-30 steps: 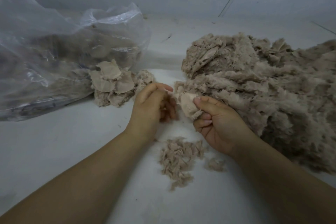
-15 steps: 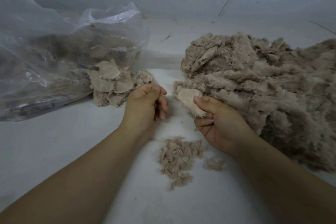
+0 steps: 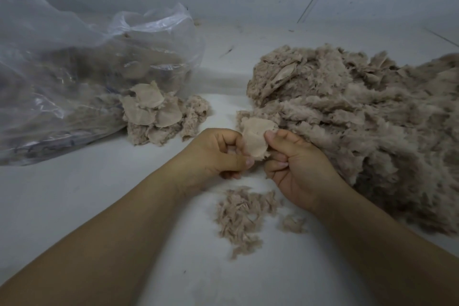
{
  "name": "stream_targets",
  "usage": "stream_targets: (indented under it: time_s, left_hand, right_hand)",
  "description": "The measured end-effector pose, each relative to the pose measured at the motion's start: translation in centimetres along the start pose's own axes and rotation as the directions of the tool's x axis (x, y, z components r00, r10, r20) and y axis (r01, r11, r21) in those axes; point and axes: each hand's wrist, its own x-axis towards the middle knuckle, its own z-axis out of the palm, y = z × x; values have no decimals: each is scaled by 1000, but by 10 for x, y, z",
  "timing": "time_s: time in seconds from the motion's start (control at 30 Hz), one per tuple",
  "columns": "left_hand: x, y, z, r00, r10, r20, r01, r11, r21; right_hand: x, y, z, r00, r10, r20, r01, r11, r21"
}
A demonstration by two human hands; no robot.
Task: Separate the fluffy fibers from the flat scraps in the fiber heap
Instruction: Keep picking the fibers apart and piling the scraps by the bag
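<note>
Flat scrap [image 3: 255, 140], upright, pinched between left hand [image 3: 218, 154] and right hand [image 3: 295, 169]; fiber heap [image 3: 360, 119] right, sorted scrap pile [image 3: 154, 117] left, nearer left hand.

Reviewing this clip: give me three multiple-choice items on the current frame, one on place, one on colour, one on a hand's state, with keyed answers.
1. Where is the clear plastic bag?
A. far left
B. far right
C. between the forearms

2. What colour is the flat scrap?
A. blue
B. beige
C. black

3. What is the right hand doing?
A. lying flat
B. pinching the scrap
C. gripping the bag

Answers: 1 A, the bag fills the left side, opposite the fiber heap. 2 B, it is pale beige. 3 B, thumb and fingers pinch the scrap's right edge, the left hand holding the other.
</note>
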Motion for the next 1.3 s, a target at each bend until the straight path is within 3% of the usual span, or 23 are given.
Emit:
stream_targets:
  time_s: [0.1,0.17,0.27,0.33,0.37,0.4,0.43,0.47,0.53,0.57,0.7,0.73,0.87,0.93,1.03,1.17,1.3]
  left_hand:
    - [-2,3,0,997,8,82,-6,1000,-28]
    - [0,1,5,1000,-23,9,23,998,-53]
    - [6,-5,7,963,9,-269,-65,978,-199]
    - [9,-4,0,871,21,-491,-240,889,-389]
    - [10,-5,-3,832,43,-554,-297,877,-378]
    - [12,-7,-6,805,98,-585,-301,918,-260]
    - [14,-10,-6,793,177,-583,-239,970,-31]
    - [15,-13,-6,797,268,-542,-144,955,261]
    - [18,-20,-2,858,392,-331,-18,669,743]
    - [19,-22,0,893,388,-229,-16,534,845]
    - [21,-23,6,952,294,-86,-19,339,941]
    - [20,-22,6,949,306,-78,-34,345,938]
    - [15,-19,6,928,359,-104,-137,585,800]
    - [15,-19,6,919,369,-140,-138,633,762]
    - [16,-17,11,931,321,-174,-61,606,793]
    - [18,-16,17,939,332,-83,-51,375,926]
    - [18,-19,16,921,367,-130,-42,427,903]
  right_hand:
    - [0,1,-1,1000,2,23,-1,999,-36]
    - [0,1,1,1000,8,25,-7,999,-47]
    - [1,0,1,1000,21,-17,-21,1000,22]
    - [2,-1,1,998,49,-45,-46,998,50]
    - [2,-1,1,997,56,-52,-53,997,56]
    - [3,-1,1,997,61,-52,-58,997,57]
    - [3,-1,1,997,61,-47,-59,997,58]
    - [3,-1,1,997,61,-38,-59,997,57]
    - [3,-1,0,998,63,-18,-62,996,66]
    - [3,-1,-1,998,66,-9,-65,995,73]
    - [2,0,-1,998,62,3,-62,996,61]
    - [2,0,-1,998,61,-2,-61,996,57]
    - [3,0,-1,994,101,-31,-98,992,83]
    - [4,0,-2,993,108,-44,-103,990,95]
    - [6,1,-3,993,117,-35,-113,989,100]
    - [7,1,-5,991,133,-25,-131,988,82]
    - [5,1,-5,991,132,-5,-132,989,66]
